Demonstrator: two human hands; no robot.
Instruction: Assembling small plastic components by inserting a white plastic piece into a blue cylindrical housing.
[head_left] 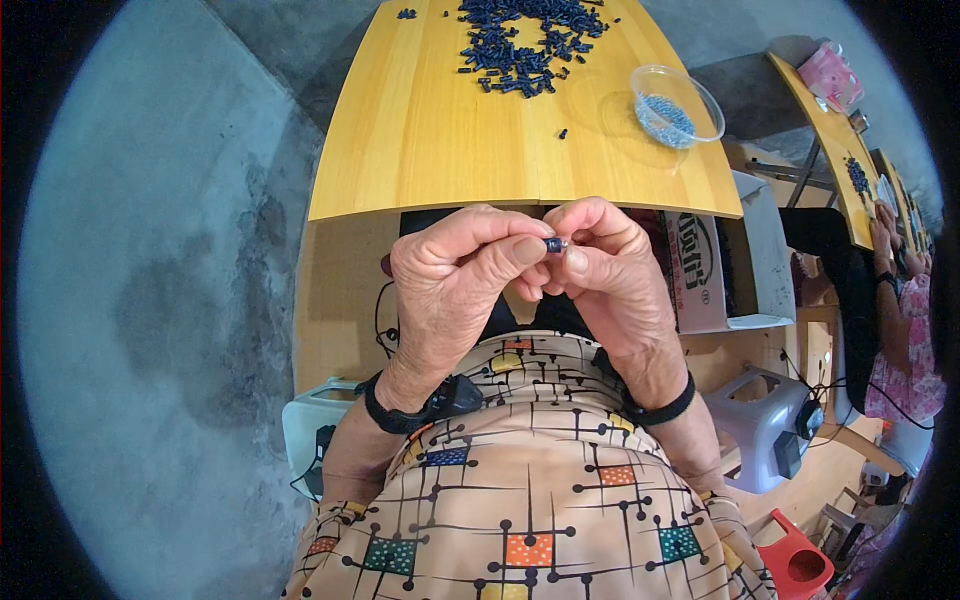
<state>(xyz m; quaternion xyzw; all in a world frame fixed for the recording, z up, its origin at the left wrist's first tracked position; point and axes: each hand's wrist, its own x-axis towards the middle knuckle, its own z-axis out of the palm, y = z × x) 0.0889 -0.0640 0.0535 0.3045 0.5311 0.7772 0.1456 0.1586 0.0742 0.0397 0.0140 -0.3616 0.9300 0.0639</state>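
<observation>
In front of my body, just off the table's near edge, my left hand [447,275] pinches a small dark blue cylindrical part [552,244] between thumb and forefinger. My right hand [628,285] meets it from the other side, its thumb and forefinger closed at the part's right end, where a tiny pale, shiny bit shows. Whether that bit is separate or seated in the part is too small to tell. Many similar dark blue parts [518,78] lie in a loose heap at the table's far side. A lone dark part [563,134] rests nearer to me.
On the yellow wooden table [420,150], a clear round tub [712,112] holds many small shiny pieces [665,122]. Below its right side stands an open cardboard box [700,270]. Plastic stools [745,415] flank me. At far right, another person [905,330] works at a second table.
</observation>
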